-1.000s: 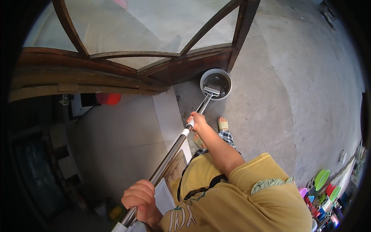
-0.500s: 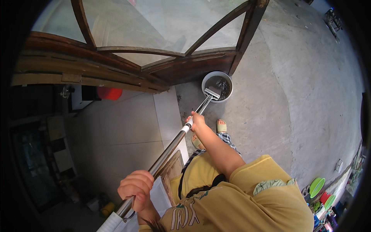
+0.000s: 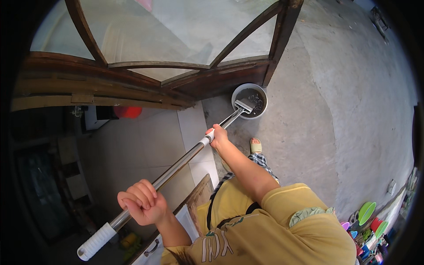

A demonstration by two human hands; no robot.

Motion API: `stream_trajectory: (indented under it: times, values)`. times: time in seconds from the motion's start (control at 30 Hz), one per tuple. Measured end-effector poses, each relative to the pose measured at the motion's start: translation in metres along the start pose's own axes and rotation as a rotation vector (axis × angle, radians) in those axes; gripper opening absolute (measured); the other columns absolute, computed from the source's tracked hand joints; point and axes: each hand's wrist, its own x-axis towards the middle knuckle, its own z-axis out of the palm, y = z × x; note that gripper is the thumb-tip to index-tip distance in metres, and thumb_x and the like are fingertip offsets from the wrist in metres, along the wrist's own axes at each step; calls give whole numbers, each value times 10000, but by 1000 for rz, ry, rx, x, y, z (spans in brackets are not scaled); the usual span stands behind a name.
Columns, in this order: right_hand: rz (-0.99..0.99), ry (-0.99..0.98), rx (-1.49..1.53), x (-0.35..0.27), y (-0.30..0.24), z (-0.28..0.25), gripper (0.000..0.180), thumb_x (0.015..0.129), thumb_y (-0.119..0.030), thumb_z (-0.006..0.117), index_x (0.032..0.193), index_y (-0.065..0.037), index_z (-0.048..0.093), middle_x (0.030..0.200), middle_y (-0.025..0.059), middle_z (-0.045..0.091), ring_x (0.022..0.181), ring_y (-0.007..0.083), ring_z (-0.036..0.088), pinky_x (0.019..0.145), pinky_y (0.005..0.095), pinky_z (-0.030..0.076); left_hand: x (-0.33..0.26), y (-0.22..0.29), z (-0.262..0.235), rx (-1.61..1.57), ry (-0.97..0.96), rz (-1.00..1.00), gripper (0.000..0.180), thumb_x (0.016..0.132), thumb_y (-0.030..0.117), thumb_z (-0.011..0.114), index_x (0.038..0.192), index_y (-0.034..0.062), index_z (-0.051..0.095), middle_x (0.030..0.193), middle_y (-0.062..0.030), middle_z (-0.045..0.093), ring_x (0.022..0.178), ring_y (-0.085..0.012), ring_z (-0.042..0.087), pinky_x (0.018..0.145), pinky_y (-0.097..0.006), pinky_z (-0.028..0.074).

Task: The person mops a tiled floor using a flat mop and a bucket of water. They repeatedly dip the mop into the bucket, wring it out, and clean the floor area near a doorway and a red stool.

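My left hand [image 3: 142, 202] grips the lower end of a long metal pole [image 3: 176, 165] just above its white ribbed end grip. My right hand [image 3: 217, 134] holds the same pole farther up, at a white collar. The pole runs diagonally up and right to a flat wiper head [image 3: 243, 106] that rests inside a round grey bucket [image 3: 263, 96] holding dark water. The bucket stands on the concrete floor beside the foot of a wooden-framed glass door [image 3: 176, 39].
The brown door frame [image 3: 282, 39] rises beside the bucket. A sandalled foot [image 3: 255, 145] stands on the concrete below it. Pale floor tiles [image 3: 132, 145] lie indoors at left, with a red object [image 3: 128, 111]. Colourful plastic items [image 3: 366, 216] sit at lower right.
Both hands have slid the pole; the left hand has risen and moved right along it, leaving the white end grip exposed. The wiper head stays in the bucket.
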Motion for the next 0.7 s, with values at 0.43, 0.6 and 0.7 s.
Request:
stream_trajectory:
  times: [0.43,0.6,0.7]
  values:
    - [-49,95,-60,-1,-40,2,98,910,-129,413,957,-52,372,660,82,414,447,156,399,373,290,399,-2,9,34,16,-190,-65,343,878,154,504,579,85,351,422,9,329,334,-101,292,392,-248,282]
    - [-31,99,-48,61,-71,-26,119,921,-155,426,951,-39,423,632,66,411,444,166,430,377,315,402,-15,4,38,97,-315,-57,341,911,195,481,617,103,337,444,26,311,354,-80,289,408,-226,282]
    - [21,50,-118,101,-91,-50,206,923,-233,461,995,-49,402,587,99,440,456,226,464,384,350,423,-20,29,33,-3,-472,-95,236,878,142,516,681,62,414,550,-32,420,457,-137,414,535,-267,399]
